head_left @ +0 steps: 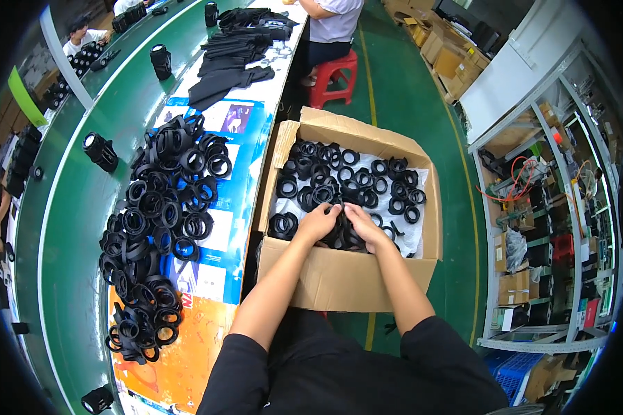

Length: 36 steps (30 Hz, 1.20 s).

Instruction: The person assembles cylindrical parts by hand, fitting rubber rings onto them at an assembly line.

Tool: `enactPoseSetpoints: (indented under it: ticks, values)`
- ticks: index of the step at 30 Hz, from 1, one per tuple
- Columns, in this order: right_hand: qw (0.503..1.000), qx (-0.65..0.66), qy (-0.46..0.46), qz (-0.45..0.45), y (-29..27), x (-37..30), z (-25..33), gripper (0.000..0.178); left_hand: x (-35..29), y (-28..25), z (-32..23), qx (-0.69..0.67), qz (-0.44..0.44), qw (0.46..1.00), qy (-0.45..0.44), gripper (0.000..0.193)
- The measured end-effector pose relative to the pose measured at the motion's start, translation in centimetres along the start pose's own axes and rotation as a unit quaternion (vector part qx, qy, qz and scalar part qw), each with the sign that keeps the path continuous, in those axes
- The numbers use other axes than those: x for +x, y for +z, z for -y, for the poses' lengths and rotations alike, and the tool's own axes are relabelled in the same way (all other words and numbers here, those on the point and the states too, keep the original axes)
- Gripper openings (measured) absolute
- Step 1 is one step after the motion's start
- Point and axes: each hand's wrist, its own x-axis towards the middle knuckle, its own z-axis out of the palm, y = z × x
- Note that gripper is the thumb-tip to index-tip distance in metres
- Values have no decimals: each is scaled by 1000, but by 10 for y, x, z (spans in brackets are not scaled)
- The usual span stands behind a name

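Note:
My left hand [318, 223] and my right hand [364, 227] meet over the near side of an open cardboard box [349, 280]. Their thumbs and fingers are closed on a small black ring-shaped part [342, 207], mostly covered by the fingers. Inside the box, many loose black rings [349, 158] lie on a white liner [413, 238], some flat and some tilted or overlapping. To the left, a long heap of similar black rings [151, 204] spreads along the tabletop.
A green conveyor belt [83, 228] runs along the left, carrying black cylindrical items [100, 152]. Flat black pieces [235, 52] are stacked farther up the table. A person sits on a red stool [336, 79] ahead. Metal shelving [533, 342] stands at right.

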Motion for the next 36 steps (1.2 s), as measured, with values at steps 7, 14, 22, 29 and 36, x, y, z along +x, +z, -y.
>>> enactPoseSetpoints:
  ticks: [7, 14, 22, 29, 36]
  values:
    - [986, 121, 96, -63, 51, -31, 52, 82, -9, -9, -6, -255, 57, 961, -90, 67]
    - [947, 308, -18, -88, 46, -17, 16, 70, -34, 13, -31, -99, -103, 990, 10, 63]
    - [903, 358, -157, -179, 45, -39, 36, 71, -63, 17, -69, -129, -209, 952, 185, 44]
    - [894, 392, -187, -112, 9, -77, 67, 62, -79, 25, -106, -162, -223, 923, 270, 44]
    - [856, 449, -244, -78, 51, -151, 177, 60, -147, -39, -153, -142, -316, 874, 340, 46]
